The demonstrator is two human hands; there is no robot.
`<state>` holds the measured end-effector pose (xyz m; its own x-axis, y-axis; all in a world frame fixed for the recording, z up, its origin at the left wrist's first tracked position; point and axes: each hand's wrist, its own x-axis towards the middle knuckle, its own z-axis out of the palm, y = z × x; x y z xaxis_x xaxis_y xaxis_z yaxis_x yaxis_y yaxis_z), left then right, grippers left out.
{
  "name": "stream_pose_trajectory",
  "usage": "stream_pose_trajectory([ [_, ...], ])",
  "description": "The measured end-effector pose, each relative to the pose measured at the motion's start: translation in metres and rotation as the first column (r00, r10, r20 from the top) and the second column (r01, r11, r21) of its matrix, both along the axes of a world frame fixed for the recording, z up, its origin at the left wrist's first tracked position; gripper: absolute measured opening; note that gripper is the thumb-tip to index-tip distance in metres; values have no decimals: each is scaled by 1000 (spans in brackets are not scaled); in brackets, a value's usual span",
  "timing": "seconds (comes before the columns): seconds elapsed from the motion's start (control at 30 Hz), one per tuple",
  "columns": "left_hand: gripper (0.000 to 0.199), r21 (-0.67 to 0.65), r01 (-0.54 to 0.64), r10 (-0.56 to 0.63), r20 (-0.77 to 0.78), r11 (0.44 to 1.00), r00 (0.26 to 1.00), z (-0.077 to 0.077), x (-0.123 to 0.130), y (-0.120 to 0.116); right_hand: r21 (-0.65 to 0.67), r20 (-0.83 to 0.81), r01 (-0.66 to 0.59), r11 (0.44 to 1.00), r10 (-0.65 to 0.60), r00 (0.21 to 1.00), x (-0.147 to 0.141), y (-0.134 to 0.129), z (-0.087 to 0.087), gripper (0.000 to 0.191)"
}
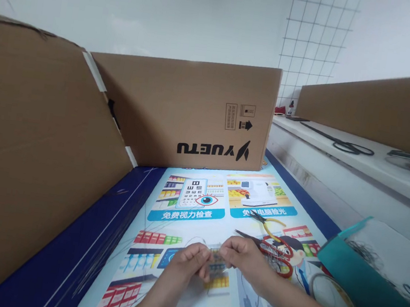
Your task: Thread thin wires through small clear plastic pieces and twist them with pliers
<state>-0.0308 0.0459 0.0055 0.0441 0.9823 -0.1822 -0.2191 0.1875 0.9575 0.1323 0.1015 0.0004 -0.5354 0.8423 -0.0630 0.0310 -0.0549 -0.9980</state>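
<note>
My left hand (192,263) is closed in a pinch over the printed table cover (218,306). A faint, thin strand (198,239) curves up just beyond its fingers. Close beside it on the right, my right hand (242,256) is also pinched, its fingertips near those of the left. What lies between the right fingertips is too small and blurred to make out. Past the right hand lie red-handled scissors (286,267), partly covered by it, and small yellow-handled pliers (268,226).
A teal box (372,286) holding thin, dark wire-like pieces stands at the right. Before it lies a round, clear spool-like object (335,297). Cardboard panels (181,105) wall the back and left. Large black scissors (337,140) rest on the white ledge (373,168).
</note>
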Motion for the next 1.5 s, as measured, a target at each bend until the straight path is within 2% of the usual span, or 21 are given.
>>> stream_pose_trajectory([
  [0.13, 27, -17, 47, -48, -6, 999, 999, 3, -4, 0, -23, 5, -40, 999, 40, 999, 3, 3, -1, 20],
  [0.3, 23, -7, 93, -89, 226, 996, 970, 8, 0, -6, -56, -57, 48, 997, -51, 997, 4, 5, 0, 21],
  [0.37, 21, -2, 109, -105, 267, 994, 958, 6, 2, -7, -86, -80, 50, 995, -57, 995, 4, 5, 1, 22],
  [0.57, 23, -16, 64, -61, 152, 998, 986, -2, 4, -5, -124, -35, -60, 990, 56, 998, 3, 2, 2, 26],
  [0.87, 25, 3, 102, -102, -68, 995, 992, 14, 0, -6, -129, -26, -108, 986, 105, 994, 3, 4, 4, 25],
  [1.0, 26, -9, 150, -150, -101, 989, 984, 10, -7, -1, -142, -34, -131, 981, 128, 991, 4, 5, 3, 26],
  [1.1, 25, -17, 178, -178, -39, 984, 983, 4, -10, 0, -160, -69, -119, 980, 109, 992, 5, 7, 1, 27],
  [1.23, 18, 21, 156, -157, 207, 988, 966, 3, -5, -5, -202, -143, -44, 978, 15, 990, 7, 10, -3, 27],
  [1.3, 15, 34, 141, -145, 280, 989, 949, 5, 0, -9, -233, -173, -18, 972, -23, 985, 6, 10, -4, 27],
  [1.5, 18, 109, 138, -164, 285, 984, 945, 9, 12, -14, -332, -246, -28, 943, -58, 967, -2, 1, -9, 30],
])
